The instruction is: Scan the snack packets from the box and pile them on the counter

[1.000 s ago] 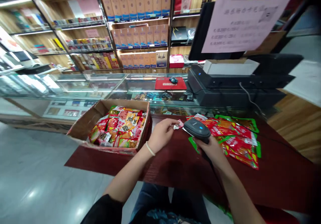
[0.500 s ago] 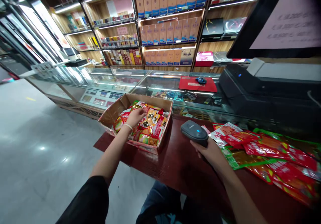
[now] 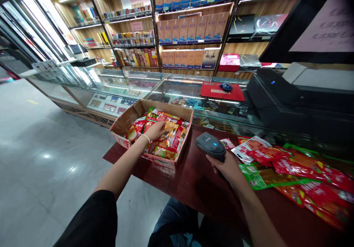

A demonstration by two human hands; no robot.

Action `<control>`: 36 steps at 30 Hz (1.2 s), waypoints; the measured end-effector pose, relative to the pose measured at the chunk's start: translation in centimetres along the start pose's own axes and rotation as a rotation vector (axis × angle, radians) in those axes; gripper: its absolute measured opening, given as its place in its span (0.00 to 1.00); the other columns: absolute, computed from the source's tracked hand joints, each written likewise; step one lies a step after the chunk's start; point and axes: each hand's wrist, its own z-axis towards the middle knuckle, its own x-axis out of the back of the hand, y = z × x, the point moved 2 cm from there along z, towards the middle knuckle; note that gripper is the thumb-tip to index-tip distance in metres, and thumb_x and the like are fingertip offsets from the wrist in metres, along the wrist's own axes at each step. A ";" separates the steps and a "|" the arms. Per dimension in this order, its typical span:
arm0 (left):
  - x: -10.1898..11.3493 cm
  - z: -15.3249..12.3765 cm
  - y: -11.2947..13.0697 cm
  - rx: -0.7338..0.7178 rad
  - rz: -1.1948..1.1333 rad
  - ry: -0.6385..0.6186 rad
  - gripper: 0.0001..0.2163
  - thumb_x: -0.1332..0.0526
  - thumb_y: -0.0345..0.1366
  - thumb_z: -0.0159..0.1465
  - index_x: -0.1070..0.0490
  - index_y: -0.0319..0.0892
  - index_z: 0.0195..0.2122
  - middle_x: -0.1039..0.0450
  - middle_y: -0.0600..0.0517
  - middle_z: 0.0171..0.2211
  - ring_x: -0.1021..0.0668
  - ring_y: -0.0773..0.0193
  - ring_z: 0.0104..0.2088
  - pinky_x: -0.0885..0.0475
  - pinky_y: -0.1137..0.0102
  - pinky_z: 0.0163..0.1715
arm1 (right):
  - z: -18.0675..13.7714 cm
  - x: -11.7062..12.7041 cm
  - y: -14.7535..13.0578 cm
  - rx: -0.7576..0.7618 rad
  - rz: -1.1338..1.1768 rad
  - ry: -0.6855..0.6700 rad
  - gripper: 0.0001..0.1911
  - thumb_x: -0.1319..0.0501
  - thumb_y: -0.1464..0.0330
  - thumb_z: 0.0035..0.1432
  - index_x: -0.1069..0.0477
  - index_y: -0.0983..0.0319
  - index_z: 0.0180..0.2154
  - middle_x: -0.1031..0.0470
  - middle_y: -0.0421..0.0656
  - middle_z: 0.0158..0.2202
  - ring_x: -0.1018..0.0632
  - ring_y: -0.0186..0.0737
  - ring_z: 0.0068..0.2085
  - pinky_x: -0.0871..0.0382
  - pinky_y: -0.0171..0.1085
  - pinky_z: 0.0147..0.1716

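A cardboard box [image 3: 179, 162] full of small red, orange and green snack packets [image 3: 177, 140] stands on the dark red tabletop. Inside it, my left hand [image 3: 155, 131] reaches down with bent fingers closed at the edge of an orange snack packet [image 3: 172, 128]; the fingertips are partly hidden. My right hand [image 3: 228, 167] is wrapped round the handle of a black barcode scanner [image 3: 210, 145] with a blue light, held over the table right of the box. Beside that hand lies a pile of larger red and green snack packets [image 3: 298, 166], with a small pink packet [image 3: 227, 143] near the scanner.
Behind the table runs a glass display counter [image 3: 155, 86] bearing a red mat [image 3: 206, 89] and a mouse [image 3: 226, 87]. A black machine [image 3: 272, 103] and a monitor [image 3: 309, 25] stand at the right. Shelves of boxes [image 3: 190, 29] line the back wall.
My left hand has moved slightly right and lower among the packets, onto the orange one. The scanner in my right hand has shifted slightly left, showing more of the small pink packet.
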 end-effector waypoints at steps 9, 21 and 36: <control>1.5 -0.8 1.5 0.183 -0.947 0.067 0.15 0.35 0.47 0.56 0.32 0.39 0.33 0.32 0.56 0.27 0.28 0.71 0.28 0.29 0.73 0.33 | -1.0 1.1 -0.1 -0.033 0.055 0.039 0.21 0.34 0.52 0.50 0.33 0.60 0.36 0.32 0.35 0.17 0.32 0.35 0.15 0.39 0.35 0.18; 0.3 2.7 14.6 0.305 -1.610 -0.430 0.06 0.42 0.36 0.63 0.33 0.39 0.31 0.31 0.52 0.25 0.31 0.73 0.20 0.35 0.78 0.18 | -3.3 5.4 -0.3 -0.002 0.200 0.214 0.22 0.32 0.50 0.48 0.35 0.59 0.28 0.33 0.35 0.17 0.32 0.34 0.16 0.40 0.34 0.18; -7.4 4.6 19.1 0.247 -1.489 -0.565 0.07 0.36 0.30 0.60 0.24 0.34 0.39 0.20 0.43 0.36 0.21 0.66 0.29 0.27 0.74 0.32 | -5.3 8.9 2.7 -0.070 0.154 0.430 0.21 0.32 0.52 0.48 0.33 0.59 0.34 0.35 0.34 0.16 0.34 0.34 0.15 0.42 0.34 0.15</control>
